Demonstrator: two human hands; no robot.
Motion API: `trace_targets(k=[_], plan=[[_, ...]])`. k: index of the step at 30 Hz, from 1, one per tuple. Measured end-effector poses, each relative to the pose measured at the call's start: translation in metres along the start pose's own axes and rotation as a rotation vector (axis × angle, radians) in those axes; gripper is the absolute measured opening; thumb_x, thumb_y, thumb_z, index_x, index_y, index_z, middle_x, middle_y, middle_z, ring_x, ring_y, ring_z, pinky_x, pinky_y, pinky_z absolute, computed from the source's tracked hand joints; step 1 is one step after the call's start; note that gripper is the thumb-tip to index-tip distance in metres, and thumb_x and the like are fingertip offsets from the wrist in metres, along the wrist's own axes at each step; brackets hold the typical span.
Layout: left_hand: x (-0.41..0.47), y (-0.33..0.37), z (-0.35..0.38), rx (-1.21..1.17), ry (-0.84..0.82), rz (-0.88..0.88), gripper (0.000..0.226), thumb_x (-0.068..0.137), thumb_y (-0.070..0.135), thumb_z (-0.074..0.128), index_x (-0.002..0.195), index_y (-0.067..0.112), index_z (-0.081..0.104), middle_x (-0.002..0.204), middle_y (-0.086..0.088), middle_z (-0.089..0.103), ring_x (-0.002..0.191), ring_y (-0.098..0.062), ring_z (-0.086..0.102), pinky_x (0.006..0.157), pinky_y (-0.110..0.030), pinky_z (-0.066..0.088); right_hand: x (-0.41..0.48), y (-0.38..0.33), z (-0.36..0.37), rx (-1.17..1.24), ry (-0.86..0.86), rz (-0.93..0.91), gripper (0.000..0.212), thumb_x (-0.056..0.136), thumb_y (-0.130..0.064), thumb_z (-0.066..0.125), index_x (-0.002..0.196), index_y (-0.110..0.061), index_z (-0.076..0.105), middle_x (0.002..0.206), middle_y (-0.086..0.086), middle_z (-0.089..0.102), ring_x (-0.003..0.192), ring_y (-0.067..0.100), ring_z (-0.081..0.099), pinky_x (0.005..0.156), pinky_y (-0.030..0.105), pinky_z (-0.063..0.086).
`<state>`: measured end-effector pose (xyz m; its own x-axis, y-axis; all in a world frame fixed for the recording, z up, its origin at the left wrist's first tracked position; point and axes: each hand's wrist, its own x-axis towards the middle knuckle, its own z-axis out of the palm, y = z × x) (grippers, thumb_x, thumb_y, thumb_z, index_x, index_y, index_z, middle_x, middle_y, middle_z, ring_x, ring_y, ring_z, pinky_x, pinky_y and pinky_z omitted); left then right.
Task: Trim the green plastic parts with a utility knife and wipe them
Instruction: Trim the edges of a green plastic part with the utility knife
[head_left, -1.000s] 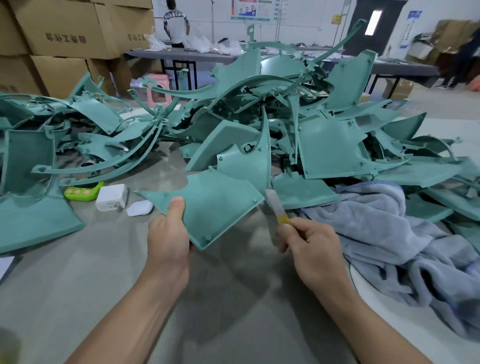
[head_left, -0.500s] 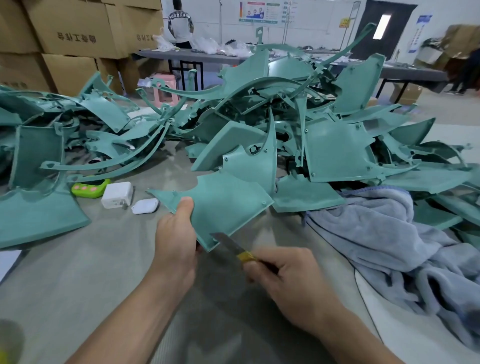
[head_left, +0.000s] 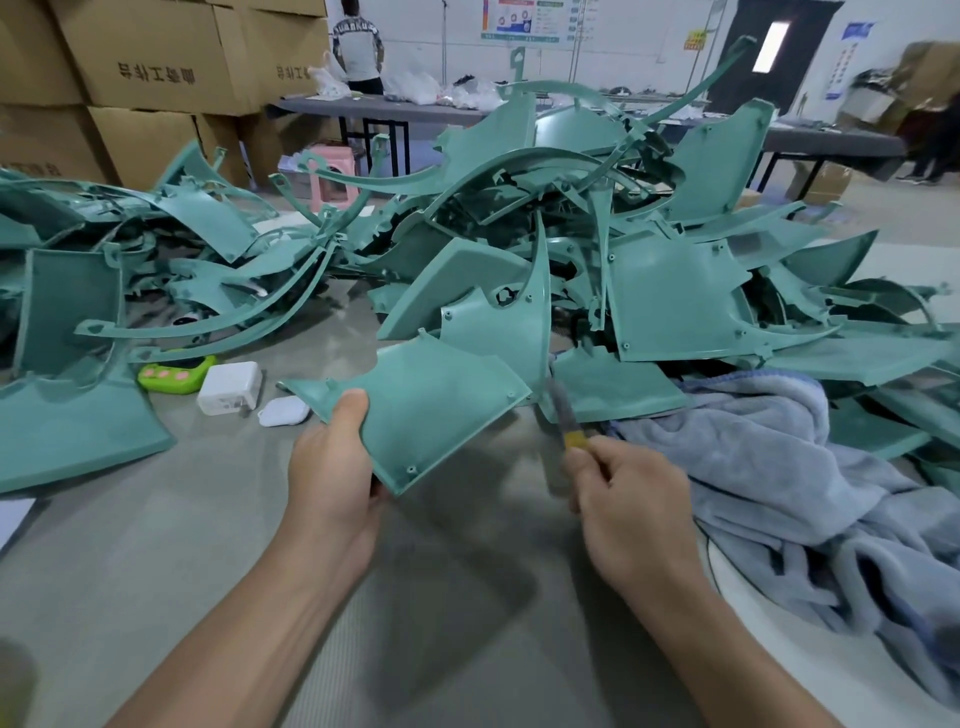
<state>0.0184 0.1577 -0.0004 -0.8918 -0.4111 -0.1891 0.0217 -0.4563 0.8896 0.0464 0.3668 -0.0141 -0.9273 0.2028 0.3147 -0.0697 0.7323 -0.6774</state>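
Note:
My left hand (head_left: 332, 467) grips a flat green plastic panel (head_left: 431, 410) by its lower left edge, thumb on top, tilted above the grey table (head_left: 156, 571). My right hand (head_left: 628, 509) holds a utility knife (head_left: 566, 415) with a yellow handle; its blurred blade points up at the panel's right corner. A grey-blue towel (head_left: 810, 493) lies crumpled to the right. A big heap of green plastic parts (head_left: 597, 249) fills the table behind.
More green parts (head_left: 78, 312) lie at the left. A white charger block (head_left: 231, 387), a small white case (head_left: 283, 410) and a green gadget (head_left: 174, 374) sit near the panel. Cardboard boxes (head_left: 156, 78) stack at back left, a person (head_left: 358, 47) stands by a far table.
The knife has swept from the panel's lower edge up along its right side to the right corner. My left hand still holds the panel in the same place.

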Motion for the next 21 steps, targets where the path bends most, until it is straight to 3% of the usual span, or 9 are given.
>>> trace_targets(k=[2, 4, 6, 10, 12, 15, 18, 20, 21], plan=[[0.002, 0.000, -0.002, -0.010, 0.008, 0.004, 0.014, 0.100, 0.025, 0.060, 0.093, 0.018, 0.071, 0.080, 0.007, 0.079, 0.066, -0.008, 0.075, 0.050, -0.022, 0.056, -0.001, 0.002, -0.006, 0.133, -0.005, -0.041, 0.035, 0.098, -0.026, 0.062, 0.064, -0.015, 0.057, 0.057, 0.001, 0.058, 0.052, 0.013, 0.050, 0.055, 0.037, 0.041], [0.003, -0.001, -0.001, -0.015, -0.006, 0.000, 0.013, 0.101, 0.025, 0.059, 0.097, 0.019, 0.071, 0.083, 0.006, 0.079, 0.069, -0.010, 0.076, 0.051, -0.023, 0.057, -0.016, -0.008, -0.002, 0.240, -0.236, -0.202, 0.032, 0.097, -0.033, 0.063, 0.070, -0.017, 0.057, 0.061, 0.003, 0.055, 0.054, 0.013, 0.046, 0.053, 0.033, 0.039], [0.002, -0.002, -0.001, -0.037, -0.021, -0.014, 0.013, 0.101, 0.025, 0.059, 0.102, 0.017, 0.071, 0.088, 0.003, 0.080, 0.073, -0.012, 0.077, 0.052, -0.025, 0.058, -0.029, -0.013, 0.006, 0.132, -0.407, -0.300, 0.031, 0.095, -0.044, 0.058, 0.076, -0.019, 0.055, 0.064, 0.002, 0.054, 0.057, 0.014, 0.048, 0.057, 0.034, 0.042], [0.004, -0.001, -0.003, -0.030, -0.011, -0.007, 0.013, 0.100, 0.026, 0.060, 0.099, 0.018, 0.070, 0.083, 0.006, 0.079, 0.068, -0.009, 0.075, 0.048, -0.021, 0.054, 0.001, 0.003, 0.001, -0.003, -0.102, -0.029, 0.037, 0.097, -0.035, 0.060, 0.068, -0.012, 0.059, 0.054, 0.001, 0.056, 0.053, 0.016, 0.050, 0.054, 0.032, 0.038], [0.006, 0.002, -0.006, -0.007, 0.002, 0.011, 0.012, 0.098, 0.027, 0.062, 0.095, 0.019, 0.071, 0.081, 0.008, 0.079, 0.065, -0.007, 0.074, 0.048, -0.020, 0.053, 0.008, 0.012, -0.009, -0.065, -0.081, 0.025, 0.041, 0.097, -0.033, 0.062, 0.065, -0.008, 0.059, 0.048, 0.003, 0.050, 0.046, 0.014, 0.043, 0.047, 0.027, 0.030], [0.007, 0.003, -0.007, 0.031, -0.063, 0.094, 0.021, 0.097, 0.026, 0.064, 0.083, 0.025, 0.079, 0.089, 0.005, 0.080, 0.075, -0.011, 0.076, 0.059, -0.027, 0.057, 0.003, 0.016, -0.012, -0.004, -0.266, 0.024, 0.057, 0.093, -0.056, 0.056, 0.069, -0.005, 0.060, 0.049, 0.005, 0.048, 0.042, 0.010, 0.037, 0.048, 0.030, 0.034], [0.001, 0.005, -0.007, 0.070, -0.194, 0.136, 0.021, 0.094, 0.019, 0.066, 0.085, 0.028, 0.083, 0.097, -0.004, 0.080, 0.086, -0.019, 0.078, 0.066, -0.030, 0.061, 0.000, 0.013, -0.013, -0.090, -0.037, -0.015, 0.068, 0.087, -0.074, 0.036, 0.067, -0.015, 0.063, 0.056, -0.002, 0.062, 0.054, 0.015, 0.057, 0.058, 0.038, 0.051], [-0.002, 0.006, -0.008, 0.119, -0.276, 0.125, 0.014, 0.086, 0.019, 0.070, 0.087, 0.019, 0.084, 0.096, -0.010, 0.080, 0.087, -0.024, 0.078, 0.066, -0.031, 0.061, 0.003, 0.010, -0.015, 0.122, 0.044, -0.001, 0.062, 0.095, -0.070, 0.042, 0.070, -0.021, 0.071, 0.064, -0.005, 0.070, 0.062, 0.014, 0.065, 0.063, 0.038, 0.053], [-0.002, 0.006, -0.009, 0.134, -0.326, 0.094, 0.015, 0.082, 0.021, 0.071, 0.087, 0.015, 0.083, 0.096, -0.013, 0.079, 0.087, -0.028, 0.077, 0.066, -0.032, 0.062, 0.003, 0.007, -0.015, 0.338, -0.034, 0.053, 0.058, 0.097, -0.067, 0.048, 0.075, -0.021, 0.076, 0.069, -0.003, 0.074, 0.064, 0.014, 0.068, 0.062, 0.036, 0.052]])
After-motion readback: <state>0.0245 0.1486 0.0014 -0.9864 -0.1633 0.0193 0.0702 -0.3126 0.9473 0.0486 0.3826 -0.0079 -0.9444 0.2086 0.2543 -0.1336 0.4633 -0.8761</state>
